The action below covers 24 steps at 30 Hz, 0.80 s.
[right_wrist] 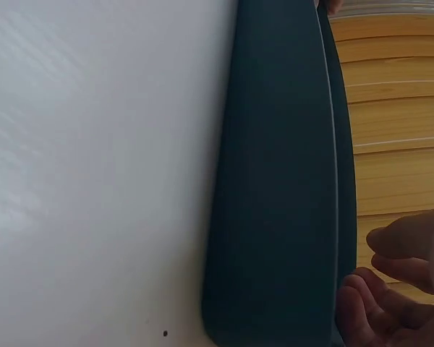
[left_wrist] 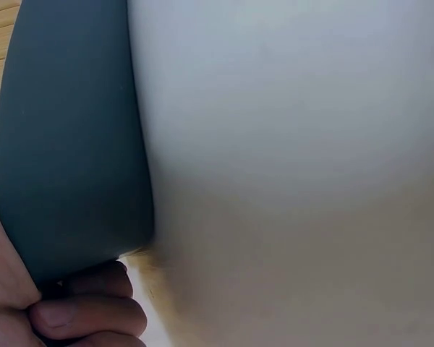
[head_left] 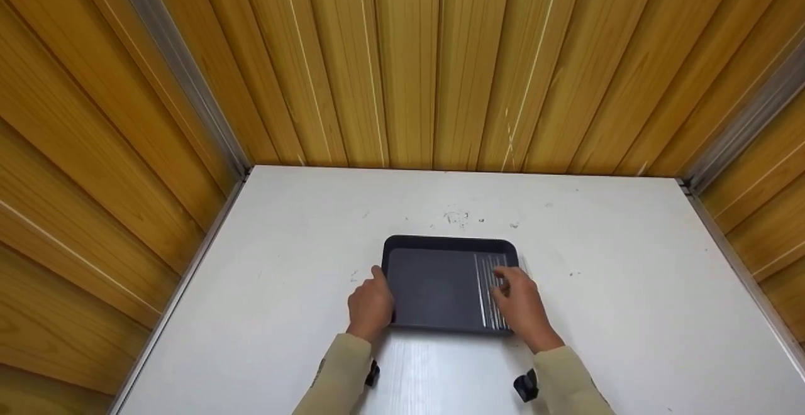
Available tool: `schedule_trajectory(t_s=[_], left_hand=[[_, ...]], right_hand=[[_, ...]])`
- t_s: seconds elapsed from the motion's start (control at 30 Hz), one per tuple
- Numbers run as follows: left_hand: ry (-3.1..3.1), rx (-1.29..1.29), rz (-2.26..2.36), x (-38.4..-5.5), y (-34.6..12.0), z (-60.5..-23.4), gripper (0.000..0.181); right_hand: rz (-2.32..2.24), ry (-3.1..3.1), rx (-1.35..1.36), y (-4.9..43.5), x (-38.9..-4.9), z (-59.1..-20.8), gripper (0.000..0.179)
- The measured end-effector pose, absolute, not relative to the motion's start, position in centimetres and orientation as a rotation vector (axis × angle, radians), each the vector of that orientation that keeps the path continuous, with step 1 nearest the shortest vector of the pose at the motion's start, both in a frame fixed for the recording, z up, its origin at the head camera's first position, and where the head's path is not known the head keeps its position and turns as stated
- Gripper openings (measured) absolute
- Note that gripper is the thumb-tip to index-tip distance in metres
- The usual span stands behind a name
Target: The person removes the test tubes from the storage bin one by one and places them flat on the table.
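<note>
A shallow dark grey rectangular tray [head_left: 431,286] with rounded corners and a raised rim is at the middle of the table. Shiny parallel ridges [head_left: 485,270] run along its right side. My left hand [head_left: 370,303] grips the tray's left side; in the left wrist view its fingers [left_wrist: 94,314] curl at the tray's edge. Over the ridged side is my right hand [head_left: 522,305], thumb and forefinger bent apart with nothing seen between them. In the right wrist view, its lower fingers [right_wrist: 376,307] touch or nearly touch the tray's rim.
The white table [head_left: 302,245] has several small dark marks beyond the tray. Wood-patterned panels [head_left: 409,69] stand behind it and at both sides, with metal strips [head_left: 188,69] at the corners. A black wrist device [head_left: 526,385] sits by the right sleeve.
</note>
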<state>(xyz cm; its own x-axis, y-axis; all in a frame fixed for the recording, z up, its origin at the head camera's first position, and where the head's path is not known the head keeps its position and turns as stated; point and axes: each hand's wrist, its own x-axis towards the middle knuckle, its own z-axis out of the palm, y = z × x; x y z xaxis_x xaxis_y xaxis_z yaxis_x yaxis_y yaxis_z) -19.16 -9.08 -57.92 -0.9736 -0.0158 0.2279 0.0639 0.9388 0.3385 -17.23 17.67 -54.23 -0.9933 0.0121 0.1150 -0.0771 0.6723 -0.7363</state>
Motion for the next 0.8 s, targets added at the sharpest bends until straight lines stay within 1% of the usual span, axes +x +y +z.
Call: schedule_trajectory(t_s=[0.27,0.5,0.8], left_hand=[[-2.848,-0.054,-0.500,-19.1,-9.1,-58.0,0.025],[-2.849,-0.041,-0.510,-19.2,-9.1,-58.1,0.021],[-2.863,-0.023,-0.509,-19.2,-9.0,-58.0,0.027]], right_hand=[[1.175,-2.784,0.105,16.8,-17.6,-54.9,0.035],[1.134,-2.797,0.160,16.2,-17.8,-55.3,0.035],[1.033,-2.846,0.190,15.4,-18.0,-55.6,0.033]])
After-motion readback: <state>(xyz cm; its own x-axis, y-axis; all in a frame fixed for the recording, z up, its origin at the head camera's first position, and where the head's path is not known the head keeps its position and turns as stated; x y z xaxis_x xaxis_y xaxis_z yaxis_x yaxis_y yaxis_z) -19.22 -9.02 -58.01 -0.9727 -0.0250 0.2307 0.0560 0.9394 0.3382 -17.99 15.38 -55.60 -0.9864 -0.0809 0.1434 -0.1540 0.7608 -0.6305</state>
